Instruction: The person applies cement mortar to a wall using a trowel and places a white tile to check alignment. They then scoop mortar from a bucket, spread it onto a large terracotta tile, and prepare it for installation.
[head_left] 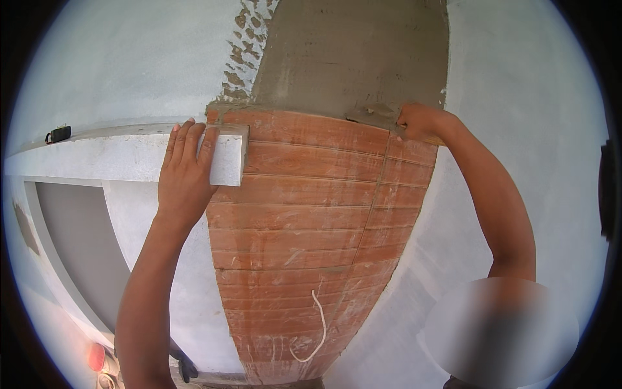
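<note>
My left hand (181, 167) lies against the end of a white ledge (116, 155), its fingers stretched out over the top edge. The ledge meets a wall strip faced with reddish-brown tiles (304, 194). Above the tiles the strip is coated with smooth grey mortar (350, 52). At the right end of the top tile edge, my right hand (424, 122) is closed round the handle of a trowel (379, 118). Its blade is partly hidden and lies along the line between mortar and tiles, with some wet mortar around it.
A white cable (322, 324) hangs from the lower tiles. A small black object (59, 134) rests on the ledge at far left, above a grey door opening (78, 214). A red container (96, 356) stands low on the left. Pale walls flank the strip.
</note>
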Available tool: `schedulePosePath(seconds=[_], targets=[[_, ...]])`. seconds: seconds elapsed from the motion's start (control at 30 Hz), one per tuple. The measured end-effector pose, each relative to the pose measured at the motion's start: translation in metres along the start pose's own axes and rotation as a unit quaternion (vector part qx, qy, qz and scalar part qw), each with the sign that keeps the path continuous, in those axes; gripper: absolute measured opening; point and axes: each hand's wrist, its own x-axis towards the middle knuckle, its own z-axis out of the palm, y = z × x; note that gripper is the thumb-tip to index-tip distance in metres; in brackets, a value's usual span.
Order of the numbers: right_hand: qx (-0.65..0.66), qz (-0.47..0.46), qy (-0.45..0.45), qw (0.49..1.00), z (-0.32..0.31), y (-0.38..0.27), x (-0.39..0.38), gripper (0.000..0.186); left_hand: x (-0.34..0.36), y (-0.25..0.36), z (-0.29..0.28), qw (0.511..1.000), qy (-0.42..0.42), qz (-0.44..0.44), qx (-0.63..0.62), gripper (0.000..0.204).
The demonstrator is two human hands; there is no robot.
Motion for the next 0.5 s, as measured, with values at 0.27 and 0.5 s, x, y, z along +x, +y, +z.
schedulePosePath(seconds=[0.27, 0.5], targets=[[0.071, 0.192, -0.033, 0.978, 0.024, 0.057, -0.048, 0.036, 0.0, 0.003, -0.003, 0.999, -0.038, -0.009, 0.008, 0.109], [0.132, 0.171, 0.026, 0.976, 0.052, 0.086, -0.077, 0.033, 0.001, 0.003, -0.002, 1.0, -0.022, 0.007, 0.016, 0.107]])
